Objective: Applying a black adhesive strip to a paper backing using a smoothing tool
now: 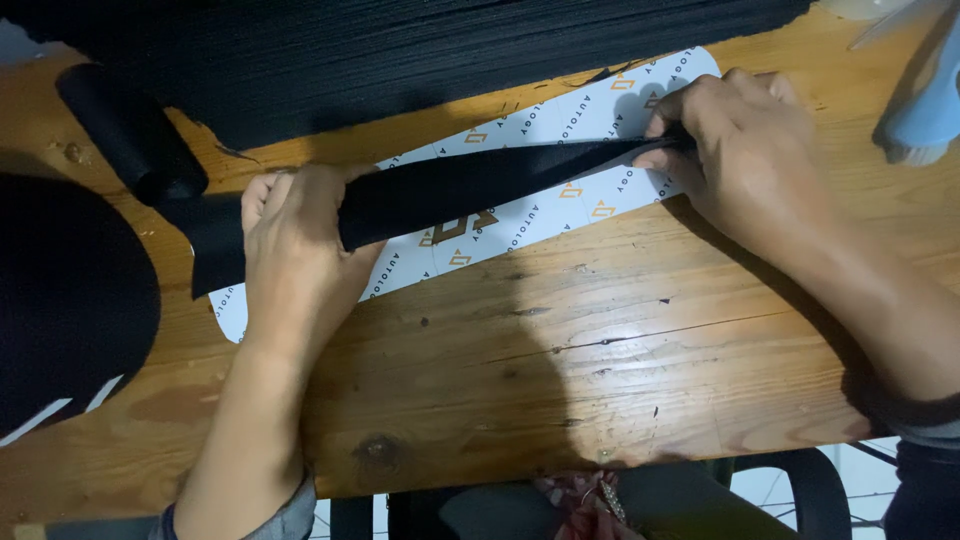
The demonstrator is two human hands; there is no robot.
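**Black strip held taut over a printed sheet**

A long black strip (470,185) of fabric-like material is stretched between the two hands across a white printed sheet (600,105) that lies slantwise on the wooden counter (600,370). The left hand (295,245) is closed around the strip's wider end, the fingers wrapped over its top edge, with the heel of the hand resting on the sheet. The right hand (745,150) is pinched shut on the narrow far end, thumb and fingertips pressed together where the strip tapers. The strip lies just above or on the sheet; contact along its length cannot be told.

The step in hand appears to be the laying and aligning of the strip along the sheet. Even tension at both ends and a straight line with the sheet's long edge would seem to be called for, since any slack could let the strip twist.

A black roll (130,135) lies at the left, a dark stack of material (450,50) behind, and a pale blue object (925,105) at the right edge.
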